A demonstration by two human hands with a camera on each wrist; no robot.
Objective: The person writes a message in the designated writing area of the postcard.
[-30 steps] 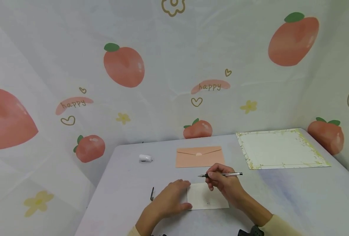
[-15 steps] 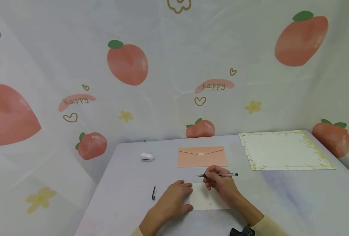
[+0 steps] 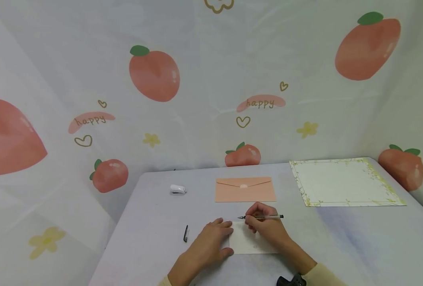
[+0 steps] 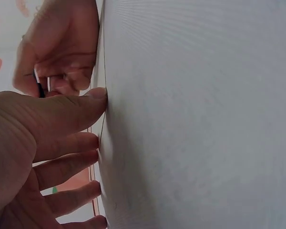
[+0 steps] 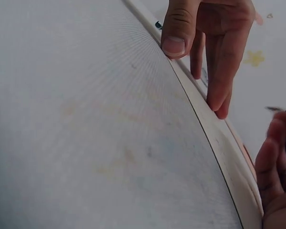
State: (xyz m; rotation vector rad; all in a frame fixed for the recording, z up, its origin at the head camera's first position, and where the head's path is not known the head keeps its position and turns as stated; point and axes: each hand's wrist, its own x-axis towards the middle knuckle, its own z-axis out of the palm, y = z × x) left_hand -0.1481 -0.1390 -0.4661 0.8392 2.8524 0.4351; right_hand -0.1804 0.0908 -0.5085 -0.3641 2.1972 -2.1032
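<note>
Envelope: the orange envelope (image 3: 245, 194) lies flat on the table (image 3: 154, 222) with its flap down, so I can't see inside.
Pen: the pen (image 3: 274, 217) is in the right hand (image 3: 268, 227), pinched by curled fingers and thumb, its tip up off the paper.
Small paper: the small paper (image 3: 247, 243) lies below the right hand.
Left hand: the left hand (image 3: 210, 241) is spread, gripping nothing, its fingertips touching the paper's left side.
Cap: the pen cap (image 3: 186, 234) lies near, left of that hand.
</note>
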